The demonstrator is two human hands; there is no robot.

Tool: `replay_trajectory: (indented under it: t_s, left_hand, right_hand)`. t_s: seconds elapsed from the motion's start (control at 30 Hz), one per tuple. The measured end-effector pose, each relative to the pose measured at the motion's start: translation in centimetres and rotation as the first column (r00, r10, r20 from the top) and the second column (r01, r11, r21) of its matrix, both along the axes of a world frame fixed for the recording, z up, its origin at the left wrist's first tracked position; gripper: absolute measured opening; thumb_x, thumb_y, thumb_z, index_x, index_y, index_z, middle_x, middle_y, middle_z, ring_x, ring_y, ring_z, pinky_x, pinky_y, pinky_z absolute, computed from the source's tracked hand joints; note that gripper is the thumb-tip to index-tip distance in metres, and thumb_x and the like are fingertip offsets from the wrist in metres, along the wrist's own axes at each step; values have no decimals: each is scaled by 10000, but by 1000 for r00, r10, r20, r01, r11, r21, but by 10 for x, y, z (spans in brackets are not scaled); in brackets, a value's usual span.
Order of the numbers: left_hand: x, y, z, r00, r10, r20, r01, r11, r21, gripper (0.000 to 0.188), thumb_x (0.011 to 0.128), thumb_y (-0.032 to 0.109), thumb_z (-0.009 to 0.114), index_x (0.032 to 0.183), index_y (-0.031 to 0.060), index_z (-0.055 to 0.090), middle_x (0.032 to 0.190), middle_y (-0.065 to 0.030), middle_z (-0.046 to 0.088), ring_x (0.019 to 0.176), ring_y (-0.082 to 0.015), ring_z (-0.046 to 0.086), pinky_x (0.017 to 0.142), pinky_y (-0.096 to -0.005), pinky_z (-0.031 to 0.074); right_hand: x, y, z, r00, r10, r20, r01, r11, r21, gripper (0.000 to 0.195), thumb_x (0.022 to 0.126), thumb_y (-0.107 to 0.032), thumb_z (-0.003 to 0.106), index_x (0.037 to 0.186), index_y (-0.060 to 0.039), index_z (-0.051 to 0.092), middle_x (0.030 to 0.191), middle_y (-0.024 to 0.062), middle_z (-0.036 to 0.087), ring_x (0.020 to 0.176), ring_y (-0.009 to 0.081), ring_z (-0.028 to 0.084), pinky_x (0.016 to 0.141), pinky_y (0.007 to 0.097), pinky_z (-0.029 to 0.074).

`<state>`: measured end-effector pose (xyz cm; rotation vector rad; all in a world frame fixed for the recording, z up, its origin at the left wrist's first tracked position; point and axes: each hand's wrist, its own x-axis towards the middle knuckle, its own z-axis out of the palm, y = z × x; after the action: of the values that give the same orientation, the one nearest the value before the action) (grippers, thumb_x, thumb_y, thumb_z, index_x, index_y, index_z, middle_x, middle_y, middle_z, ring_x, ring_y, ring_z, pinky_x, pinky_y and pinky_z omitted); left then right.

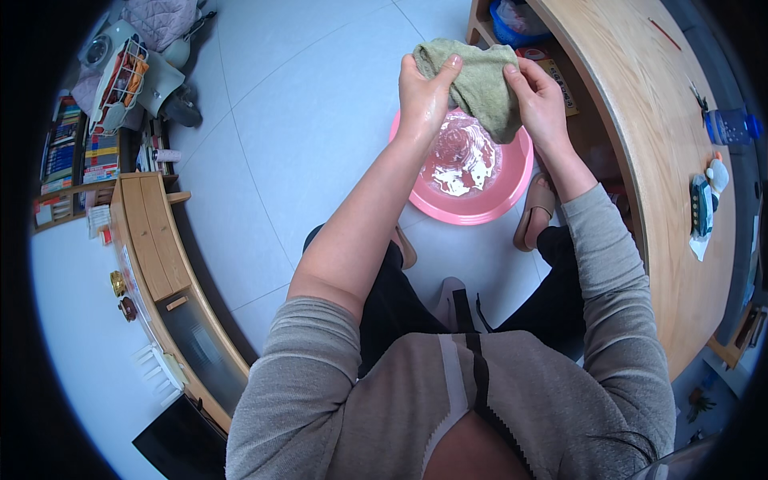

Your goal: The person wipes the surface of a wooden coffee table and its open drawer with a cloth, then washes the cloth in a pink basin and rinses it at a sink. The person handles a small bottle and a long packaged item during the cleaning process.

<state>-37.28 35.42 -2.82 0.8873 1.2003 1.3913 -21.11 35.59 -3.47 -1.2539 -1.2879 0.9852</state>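
A damp-looking green cloth point(480, 75) is stretched between my two hands, above a pink plastic basin point(474, 213). My left hand point(425, 90) grips the cloth's left end, thumb on top; the wrist looks wet. At the right end, my right hand point(537, 99) pinches the cloth between thumb and fingers. One corner of the cloth hangs down over the basin's far right part. Rippling water point(459, 162) with bright reflections lies in the basin, which stands on the tiled floor in front of my feet.
A wooden table point(666, 180) curves along the right, bearing a blue-tinted bottle point(732, 126) and a pack of wipes point(701, 207). Beneath it sits a blue basket point(519, 30). A wooden cabinet point(153, 234), bookshelves point(69, 144) and a scooter point(150, 78) stand at left.
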Motion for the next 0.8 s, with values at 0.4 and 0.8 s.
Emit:
replay_trajectory:
  t_s: [0.4, 0.8]
  left_hand:
    - [-3, 0, -1, 1000, 23, 4, -24, 994, 106, 139, 938, 109, 522, 1013, -4, 490, 887, -42, 582, 797, -89, 525, 732, -258, 434]
    - [-9, 0, 3, 997, 71, 40, -70, 997, -28, 149, 931, 129, 543, 1027, 16, 530, 846, -29, 595, 690, -82, 529, 585, -233, 423]
  right_hand:
    - [3, 0, 7, 939, 317, -135, -344, 863, -370, 287, 906, -318, 603, 956, -37, 633, 848, 7, 622, 781, 64, 546, 710, 220, 434]
    - [5, 2, 3, 985, 165, 52, -154, 972, -176, 161, 876, -203, 623, 840, -49, 593, 740, -22, 568, 708, 54, 494, 652, 219, 412]
